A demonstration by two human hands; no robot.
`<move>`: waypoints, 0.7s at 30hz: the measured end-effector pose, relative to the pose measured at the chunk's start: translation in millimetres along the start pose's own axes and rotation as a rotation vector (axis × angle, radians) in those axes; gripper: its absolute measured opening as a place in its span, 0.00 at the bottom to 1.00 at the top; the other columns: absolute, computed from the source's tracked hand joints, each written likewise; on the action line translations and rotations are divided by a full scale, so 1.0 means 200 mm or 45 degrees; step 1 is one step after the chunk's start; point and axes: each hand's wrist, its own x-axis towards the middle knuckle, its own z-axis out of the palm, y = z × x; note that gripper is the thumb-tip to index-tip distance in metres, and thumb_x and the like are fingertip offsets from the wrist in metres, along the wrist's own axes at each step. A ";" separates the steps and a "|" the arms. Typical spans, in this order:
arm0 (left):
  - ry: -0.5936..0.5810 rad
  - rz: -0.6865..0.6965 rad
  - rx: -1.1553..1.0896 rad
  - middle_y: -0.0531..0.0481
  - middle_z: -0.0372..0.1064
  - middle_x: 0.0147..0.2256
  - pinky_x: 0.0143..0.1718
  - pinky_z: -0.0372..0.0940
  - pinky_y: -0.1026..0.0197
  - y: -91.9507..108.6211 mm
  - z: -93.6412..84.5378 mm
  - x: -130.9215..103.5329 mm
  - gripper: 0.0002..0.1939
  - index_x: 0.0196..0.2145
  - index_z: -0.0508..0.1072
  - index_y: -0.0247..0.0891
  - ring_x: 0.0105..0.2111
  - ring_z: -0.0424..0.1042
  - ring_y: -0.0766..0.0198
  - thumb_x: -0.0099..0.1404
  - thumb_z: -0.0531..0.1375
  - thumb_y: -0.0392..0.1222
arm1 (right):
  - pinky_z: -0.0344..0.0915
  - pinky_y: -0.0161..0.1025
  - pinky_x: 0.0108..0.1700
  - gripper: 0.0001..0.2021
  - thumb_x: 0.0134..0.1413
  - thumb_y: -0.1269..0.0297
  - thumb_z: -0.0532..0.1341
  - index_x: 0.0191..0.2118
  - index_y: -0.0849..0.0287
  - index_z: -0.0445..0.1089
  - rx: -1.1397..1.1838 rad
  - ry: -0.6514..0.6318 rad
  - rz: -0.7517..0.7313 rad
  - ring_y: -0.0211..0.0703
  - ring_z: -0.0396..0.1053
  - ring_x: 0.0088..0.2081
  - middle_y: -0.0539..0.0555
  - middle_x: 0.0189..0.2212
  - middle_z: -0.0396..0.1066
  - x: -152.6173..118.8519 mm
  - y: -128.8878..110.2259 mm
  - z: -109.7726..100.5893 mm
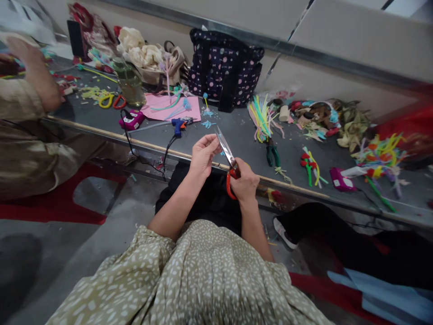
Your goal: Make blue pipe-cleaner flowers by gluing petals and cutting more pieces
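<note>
Red-handled scissors (226, 148) are gripped in my right hand (246, 181), with the blades pointing up and away from me over the table's front edge. Close to the blade tips, my left hand (204, 155) is closed in a pinch; whatever lies between its fingertips is too small to make out. Small light-blue pieces (208, 124) lie on the dark table just beyond my hands. Behind them stands a yellow-stemmed blue flower (205, 100). To the left of these sits a blue glue gun (178, 126), beside a pink sheet (192, 107) with pipe-cleaner stems on it.
Along the back stands a dotted navy bag (226, 67), with a bottle (130, 83) to its left. Pipe cleaners (262, 117) and green-handled pliers (273, 153) lie to the right. A co-worker's arm (37, 76) is at far left. Cords (165, 155) hang off the table edge.
</note>
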 end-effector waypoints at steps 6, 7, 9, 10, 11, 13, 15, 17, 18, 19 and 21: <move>0.032 0.005 0.014 0.56 0.69 0.25 0.30 0.65 0.67 -0.03 -0.03 0.04 0.08 0.30 0.75 0.38 0.22 0.66 0.74 0.52 0.70 0.37 | 0.60 0.35 0.34 0.14 0.49 0.70 0.54 0.41 0.56 0.71 0.030 -0.043 0.049 0.42 0.69 0.31 0.51 0.28 0.73 0.01 0.01 0.04; 0.047 -0.001 0.015 0.56 0.69 0.25 0.30 0.65 0.67 -0.04 -0.04 0.05 0.08 0.29 0.75 0.38 0.22 0.66 0.74 0.52 0.70 0.36 | 0.59 0.35 0.34 0.14 0.49 0.69 0.54 0.41 0.56 0.71 0.041 -0.066 0.070 0.42 0.69 0.29 0.50 0.26 0.72 0.02 0.02 0.05; 0.086 -0.026 0.005 0.56 0.70 0.25 0.30 0.66 0.67 -0.04 -0.05 0.07 0.08 0.30 0.75 0.38 0.22 0.67 0.75 0.51 0.70 0.36 | 0.59 0.35 0.33 0.14 0.50 0.68 0.55 0.42 0.56 0.71 0.054 -0.123 0.122 0.43 0.69 0.28 0.50 0.25 0.72 0.03 0.04 0.08; 0.105 -0.042 -0.003 0.56 0.71 0.26 0.30 0.66 0.68 -0.04 -0.06 0.07 0.09 0.30 0.74 0.37 0.22 0.67 0.75 0.51 0.70 0.35 | 0.59 0.36 0.33 0.14 0.51 0.67 0.55 0.44 0.56 0.71 0.057 -0.154 0.145 0.43 0.69 0.28 0.50 0.25 0.72 0.04 0.06 0.10; 0.117 -0.056 -0.012 0.55 0.71 0.26 0.30 0.67 0.68 -0.04 -0.07 0.08 0.09 0.30 0.74 0.37 0.21 0.67 0.75 0.50 0.70 0.35 | 0.59 0.36 0.33 0.15 0.52 0.66 0.55 0.45 0.56 0.70 0.058 -0.180 0.164 0.44 0.69 0.29 0.51 0.26 0.73 0.05 0.07 0.11; 0.124 -0.068 -0.022 0.55 0.71 0.26 0.30 0.67 0.68 -0.04 -0.07 0.09 0.10 0.30 0.74 0.36 0.21 0.67 0.75 0.50 0.71 0.36 | 0.59 0.36 0.33 0.17 0.54 0.66 0.54 0.49 0.56 0.68 0.067 -0.216 0.171 0.45 0.70 0.31 0.52 0.30 0.74 0.05 0.09 0.12; 0.117 -0.068 -0.026 0.55 0.72 0.27 0.30 0.68 0.69 -0.04 -0.08 0.08 0.10 0.30 0.74 0.37 0.22 0.68 0.75 0.51 0.70 0.36 | 0.60 0.36 0.35 0.18 0.54 0.67 0.54 0.51 0.56 0.66 0.074 -0.208 0.148 0.45 0.71 0.34 0.53 0.34 0.75 0.04 0.10 0.11; 0.113 -0.073 -0.042 0.55 0.72 0.27 0.31 0.68 0.69 -0.03 -0.07 0.08 0.08 0.31 0.74 0.37 0.23 0.68 0.75 0.53 0.69 0.34 | 0.61 0.37 0.36 0.18 0.52 0.68 0.54 0.50 0.56 0.66 0.075 -0.168 0.121 0.45 0.71 0.36 0.54 0.36 0.75 0.03 0.09 0.09; 0.111 -0.079 -0.059 0.55 0.72 0.27 0.31 0.68 0.68 -0.03 -0.07 0.07 0.06 0.31 0.74 0.37 0.23 0.68 0.75 0.55 0.68 0.33 | 0.61 0.37 0.37 0.18 0.52 0.69 0.54 0.50 0.56 0.66 0.073 -0.145 0.113 0.45 0.71 0.37 0.54 0.37 0.74 0.02 0.08 0.08; 0.108 -0.086 -0.078 0.56 0.71 0.27 0.31 0.68 0.68 -0.03 -0.06 0.07 0.05 0.31 0.74 0.37 0.23 0.68 0.75 0.57 0.66 0.32 | 0.61 0.37 0.37 0.18 0.51 0.70 0.54 0.49 0.57 0.67 0.072 -0.126 0.109 0.45 0.71 0.37 0.54 0.37 0.74 0.02 0.07 0.07; 0.098 -0.091 -0.103 0.56 0.71 0.27 0.31 0.68 0.68 -0.03 -0.05 0.06 0.04 0.31 0.75 0.36 0.23 0.68 0.75 0.60 0.64 0.29 | 0.61 0.37 0.38 0.17 0.51 0.71 0.54 0.48 0.57 0.67 0.068 -0.107 0.104 0.45 0.71 0.37 0.54 0.37 0.74 0.01 0.05 0.05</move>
